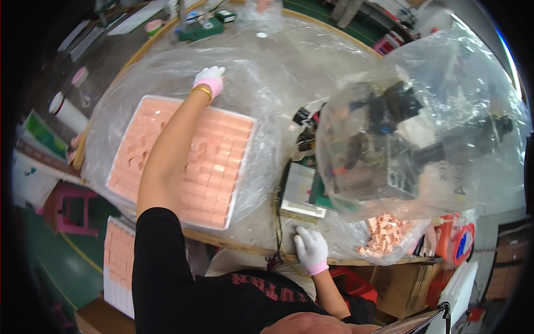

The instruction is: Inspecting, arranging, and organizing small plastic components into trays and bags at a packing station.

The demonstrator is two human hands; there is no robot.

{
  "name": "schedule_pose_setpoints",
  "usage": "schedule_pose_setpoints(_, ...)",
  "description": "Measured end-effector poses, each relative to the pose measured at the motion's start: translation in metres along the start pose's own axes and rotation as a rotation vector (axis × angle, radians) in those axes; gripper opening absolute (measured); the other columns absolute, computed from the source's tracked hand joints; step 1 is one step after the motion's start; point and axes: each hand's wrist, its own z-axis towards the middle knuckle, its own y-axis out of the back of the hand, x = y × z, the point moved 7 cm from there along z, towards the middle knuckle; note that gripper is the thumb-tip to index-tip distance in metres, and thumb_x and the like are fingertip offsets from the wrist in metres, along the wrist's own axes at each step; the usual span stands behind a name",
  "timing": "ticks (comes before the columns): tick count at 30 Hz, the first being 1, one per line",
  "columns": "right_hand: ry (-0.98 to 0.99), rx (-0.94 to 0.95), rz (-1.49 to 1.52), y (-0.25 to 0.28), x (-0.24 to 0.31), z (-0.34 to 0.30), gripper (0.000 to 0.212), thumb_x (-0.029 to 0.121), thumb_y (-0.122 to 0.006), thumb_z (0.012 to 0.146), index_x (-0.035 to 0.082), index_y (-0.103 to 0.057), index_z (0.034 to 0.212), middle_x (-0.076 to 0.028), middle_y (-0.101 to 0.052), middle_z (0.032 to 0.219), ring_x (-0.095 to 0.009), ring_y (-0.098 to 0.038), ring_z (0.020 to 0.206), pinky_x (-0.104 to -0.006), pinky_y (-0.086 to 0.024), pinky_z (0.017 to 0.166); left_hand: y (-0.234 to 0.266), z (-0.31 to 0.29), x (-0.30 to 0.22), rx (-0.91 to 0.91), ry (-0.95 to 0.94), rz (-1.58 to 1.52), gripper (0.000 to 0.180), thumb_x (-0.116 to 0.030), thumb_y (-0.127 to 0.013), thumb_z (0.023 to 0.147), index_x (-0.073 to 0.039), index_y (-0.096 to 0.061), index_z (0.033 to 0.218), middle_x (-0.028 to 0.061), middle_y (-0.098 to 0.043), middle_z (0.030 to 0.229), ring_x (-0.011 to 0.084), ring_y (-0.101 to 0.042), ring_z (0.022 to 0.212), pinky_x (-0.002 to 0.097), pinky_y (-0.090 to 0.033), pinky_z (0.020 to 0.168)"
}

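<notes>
A shallow white tray (pixel 251 136) filled with small peach-coloured blocks lies on a spread clear plastic sheet (pixel 258 83). Most blocks stand in rows; a few sit loose on top. My left arm stretches across the tray, and my left hand (pixel 210 82), in a white glove with a pink cuff, is at its far side with fingers closed on the plastic. The fingertips are partly hidden. Gloved the same way, my right hand (pixel 312 250) rests at the table's near edge, fingers out and nothing visible in them. A flat grey-and-white plate device (pixel 303 191) is nearest to it.
To the right, a plastic-covered machine (pixel 400 128) stands beside a bag of loose peach blocks (pixel 385 234). Cables and black parts (pixel 307 131) lie mid-table. A second tray (pixel 118 256) is below the left edge, near a pink stool (pixel 77 209). A green device (pixel 201 29) is at the back.
</notes>
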Motion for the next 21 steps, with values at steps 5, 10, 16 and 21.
schedule_pose_setpoints(5, -0.028, 0.011, 0.005, 0.001, 0.000, -0.002, 0.020, 0.014, -0.063, 0.083, 0.007, -0.063, 0.101, -0.011, -0.063, 0.085, -0.031, -0.059, 0.076, -0.0401, -0.048, 0.068, -0.057, 0.053, 0.011, -0.060, 0.002, 0.251, 0.028, -0.014, -0.045, 0.089, -0.008, -0.067, 0.106, 0.0165, -0.065, 0.108, 0.0334, -0.062, 0.103, 0.0433, -0.051, 0.087)
schedule_pose_setpoints(10, -0.051, -0.004, 0.010, 0.005, -0.004, 0.001, 0.021, 0.017, -0.061, 0.084, 0.008, -0.062, 0.103, -0.010, -0.062, 0.085, -0.030, -0.059, 0.076, -0.0402, -0.048, 0.069, -0.030, 0.048, 0.030, -0.003, 0.184, 0.227, 0.028, -0.015, -0.049, 0.089, -0.006, -0.068, 0.106, 0.0213, -0.062, 0.112, 0.0346, -0.062, 0.104, 0.0427, -0.052, 0.087)
schedule_pose_setpoints(16, -0.020, 0.003, 0.020, 0.005, -0.014, 0.000, 0.022, 0.021, -0.057, 0.086, 0.008, -0.060, 0.103, -0.009, -0.060, 0.086, -0.029, -0.058, 0.080, -0.0400, -0.048, 0.071, 0.031, -0.020, 0.048, -0.472, 0.127, -0.471, 0.045, -0.031, -0.056, 0.089, 0.001, -0.058, 0.121, 0.0151, -0.065, 0.109, 0.0241, -0.062, 0.104, 0.0320, -0.045, 0.090)
schedule_pose_setpoints(21, -0.018, 0.014, 0.111, 0.005, -0.025, -0.009, 0.022, 0.021, -0.057, 0.085, 0.008, -0.059, 0.103, -0.010, -0.059, 0.084, -0.030, -0.058, 0.081, -0.0408, -0.048, 0.074, 0.032, -0.145, -0.032, -0.248, 0.152, -1.484, 0.044, -0.027, -0.053, 0.095, -0.002, -0.051, 0.131, 0.0023, -0.058, 0.121, 0.0140, -0.058, 0.104, 0.0266, -0.043, 0.089)
